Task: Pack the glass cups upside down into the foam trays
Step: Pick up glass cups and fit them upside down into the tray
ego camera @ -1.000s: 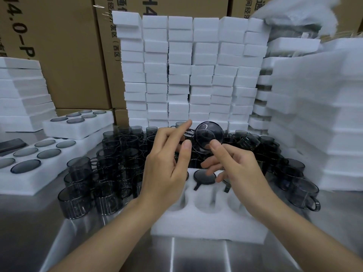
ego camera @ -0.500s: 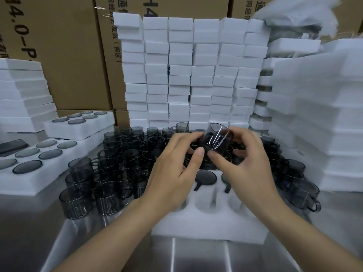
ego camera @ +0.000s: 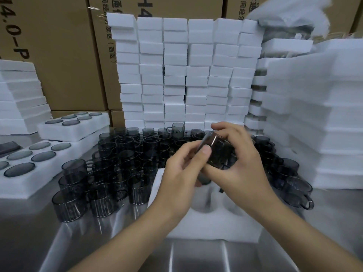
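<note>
**A dark glass cup in both hands above the foam tray, stock crowding every side**

Brown cardboard boxes [ego camera: 64, 55] fill the back. In front of them stands a wall of white foam blocks [ego camera: 186, 75] in neat columns. Taller piles of foam sheets [ego camera: 318, 114] close off the right side, and a lower pile [ego camera: 21, 99] sits at the far left.

All of it rests on a steel surface [ego camera: 29, 232]. On its left lie two filled trays – the near one [ego camera: 29, 185] and a smaller one [ego camera: 74, 130] behind it – with cups in their wells, flat bases up. A dark flat object [ego camera: 7, 148] shows at the left edge, too cut off to identify.

A dense crowd of loose cups [ego camera: 125, 154] stands between the filled trays and the working foam tray [ego camera: 212, 226], pressing right up against its left and far edges. More cups [ego camera: 294, 189] sit just beside its right edge, handles out.

The working tray lies near the front edge, and the arms and hands hide much of it. Two open wells show between the wrists, and a dark disc [ego camera: 204, 180] just under the hands is partly hidden.

The left hand [ego camera: 180, 177] has fingers curled and its thumb pressed on the side of the held cup [ego camera: 218, 150]. The right hand [ego camera: 241, 163] wraps over the cup, fingers above and thumb below. The cup is tilted, in the air above the tray's far wells.
</note>
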Action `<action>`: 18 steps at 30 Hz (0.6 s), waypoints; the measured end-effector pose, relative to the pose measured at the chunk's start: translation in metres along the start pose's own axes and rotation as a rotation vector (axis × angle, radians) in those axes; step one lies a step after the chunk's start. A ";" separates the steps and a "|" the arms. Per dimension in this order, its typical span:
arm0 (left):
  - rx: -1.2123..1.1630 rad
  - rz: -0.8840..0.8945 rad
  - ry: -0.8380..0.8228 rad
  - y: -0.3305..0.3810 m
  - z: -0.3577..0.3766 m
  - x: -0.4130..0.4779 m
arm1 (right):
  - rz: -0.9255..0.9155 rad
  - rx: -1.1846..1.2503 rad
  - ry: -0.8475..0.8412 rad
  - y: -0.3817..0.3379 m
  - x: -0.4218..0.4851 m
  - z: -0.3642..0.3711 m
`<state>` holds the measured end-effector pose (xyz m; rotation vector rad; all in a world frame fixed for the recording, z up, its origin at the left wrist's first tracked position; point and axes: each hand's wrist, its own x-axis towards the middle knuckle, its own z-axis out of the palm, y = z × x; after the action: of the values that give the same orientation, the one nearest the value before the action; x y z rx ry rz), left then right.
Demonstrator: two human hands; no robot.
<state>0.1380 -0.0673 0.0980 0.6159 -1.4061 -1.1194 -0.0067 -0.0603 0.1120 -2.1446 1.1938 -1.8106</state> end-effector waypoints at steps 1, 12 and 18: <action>0.004 -0.027 0.011 0.000 -0.001 0.001 | -0.009 0.019 0.007 0.000 0.000 0.000; -0.297 -0.396 -0.062 0.005 -0.004 0.005 | -0.024 0.040 -0.061 0.005 -0.002 0.000; -0.132 -0.299 -0.041 0.002 -0.006 0.005 | 0.068 -0.065 -0.068 0.017 0.000 0.001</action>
<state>0.1434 -0.0725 0.1015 0.7268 -1.2895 -1.4571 -0.0144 -0.0724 0.1033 -2.1528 1.3100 -1.6809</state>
